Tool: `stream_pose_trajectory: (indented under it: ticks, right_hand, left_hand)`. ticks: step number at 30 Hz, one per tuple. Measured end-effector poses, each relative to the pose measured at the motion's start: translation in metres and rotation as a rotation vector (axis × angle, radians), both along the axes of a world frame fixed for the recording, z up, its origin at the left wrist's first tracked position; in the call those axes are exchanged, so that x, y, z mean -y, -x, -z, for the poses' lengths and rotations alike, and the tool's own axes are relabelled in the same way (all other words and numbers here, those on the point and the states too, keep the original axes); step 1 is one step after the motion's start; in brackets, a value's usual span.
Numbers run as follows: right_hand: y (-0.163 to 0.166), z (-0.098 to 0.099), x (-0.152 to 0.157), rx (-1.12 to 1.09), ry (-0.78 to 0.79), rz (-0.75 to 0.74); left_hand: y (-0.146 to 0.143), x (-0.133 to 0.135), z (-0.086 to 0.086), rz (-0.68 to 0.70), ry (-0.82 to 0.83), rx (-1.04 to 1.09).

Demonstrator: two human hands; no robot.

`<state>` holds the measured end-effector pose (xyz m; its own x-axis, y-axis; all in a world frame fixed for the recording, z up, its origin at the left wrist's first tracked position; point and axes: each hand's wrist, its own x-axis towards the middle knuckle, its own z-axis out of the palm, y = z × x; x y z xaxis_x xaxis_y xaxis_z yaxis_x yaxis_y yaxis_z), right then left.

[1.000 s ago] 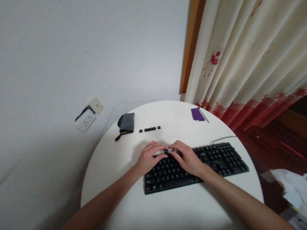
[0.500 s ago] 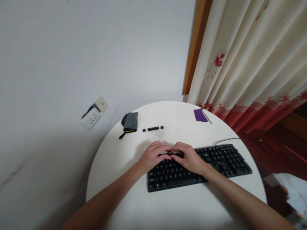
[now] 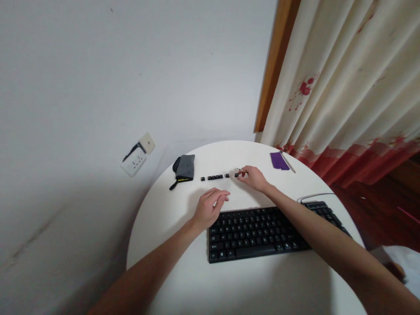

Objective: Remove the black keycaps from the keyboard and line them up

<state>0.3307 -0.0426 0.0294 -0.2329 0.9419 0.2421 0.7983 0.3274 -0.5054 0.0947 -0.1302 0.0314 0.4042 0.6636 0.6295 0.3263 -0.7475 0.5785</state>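
Observation:
My right hand (image 3: 254,177) is closed on what looks like a wire keycap puller (image 3: 242,170), a small tool with thin metal prongs. A black keycap (image 3: 236,175) is at its fingertips, at the right end of a row of loose keycaps (image 3: 215,177); whether it rests on the table I cannot tell. My left hand (image 3: 210,207) holds nothing, its fingers loosely stretched and the thumb apart, over the top left corner of a black keyboard (image 3: 256,232). My right forearm crosses above the keyboard and hides part of its right side.
A round white table (image 3: 154,236) bears everything. At its back left lies a grey pouch (image 3: 185,167) with a black strap. Toward the back right are a purple cloth (image 3: 278,161) and a thin pale stick (image 3: 288,163). A wall socket (image 3: 134,161) and a curtain (image 3: 344,100) flank the table.
Both hands were together over the keyboard's top row. My right hand has moved up and away to the row with the tool and a keycap; my left hand is now empty and apart.

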Motion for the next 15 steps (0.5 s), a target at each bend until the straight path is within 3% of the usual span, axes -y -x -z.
stream_pose_trajectory:
  ticks: [5,15]
  right_hand:
    - [0.008,0.013,-0.022,0.047,0.058,-0.001]
    - [0.014,0.015,-0.027,0.099,0.099,-0.032]
  left_hand:
    - [0.001,-0.001,-0.001,-0.007,0.009,-0.004]
    - [0.003,-0.002,-0.001,-0.028,0.020,0.002]
